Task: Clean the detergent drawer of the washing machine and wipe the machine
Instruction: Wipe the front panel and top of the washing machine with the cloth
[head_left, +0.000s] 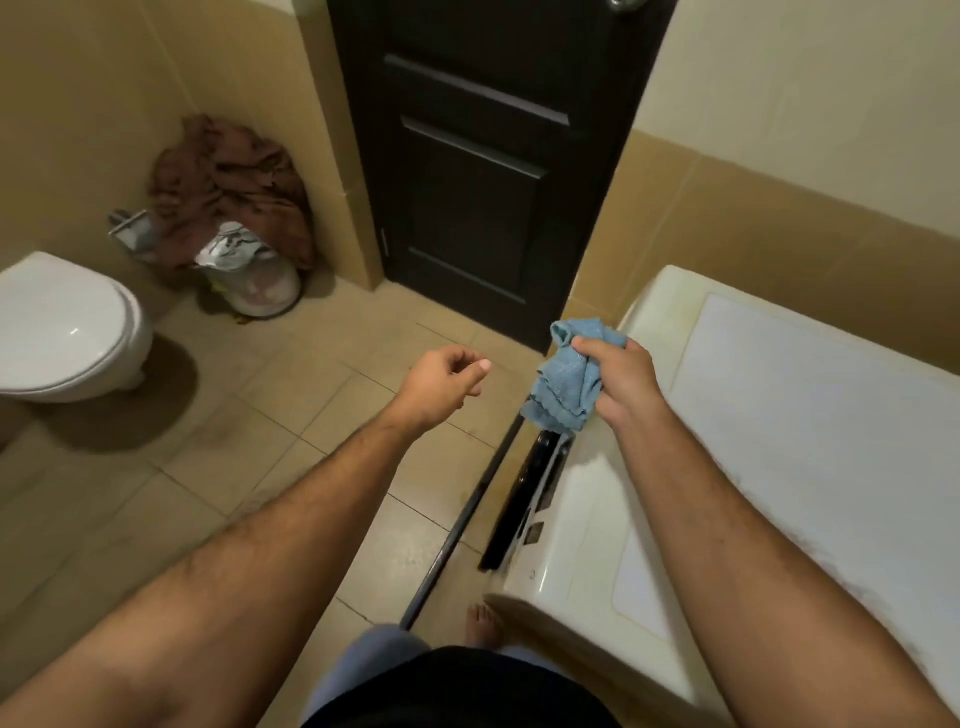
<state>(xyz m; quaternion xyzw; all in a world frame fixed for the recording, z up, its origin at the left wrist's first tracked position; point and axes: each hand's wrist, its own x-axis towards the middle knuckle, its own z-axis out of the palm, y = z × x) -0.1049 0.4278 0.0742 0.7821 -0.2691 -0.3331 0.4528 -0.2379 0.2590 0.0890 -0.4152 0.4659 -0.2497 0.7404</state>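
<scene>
A white top-loading washing machine (810, 426) stands at the right, its lid down. My right hand (618, 379) grips a bunched blue cloth (566, 379) above the machine's left front corner, and the cloth hangs down toward the dark control strip (524, 499) on the machine's left face. My left hand (441, 382) hovers over the tiled floor to the left of the cloth, with fingers loosely curled and nothing in it. No detergent drawer can be made out.
A dark door (478, 156) is straight ahead, shut. A white toilet (67, 327) hangs at the left. A bin (254, 275) with a brown towel (228, 187) above it stands by the wall. A thin dark rod (462, 519) slants beside the machine. My bare foot (483, 623) is near its base.
</scene>
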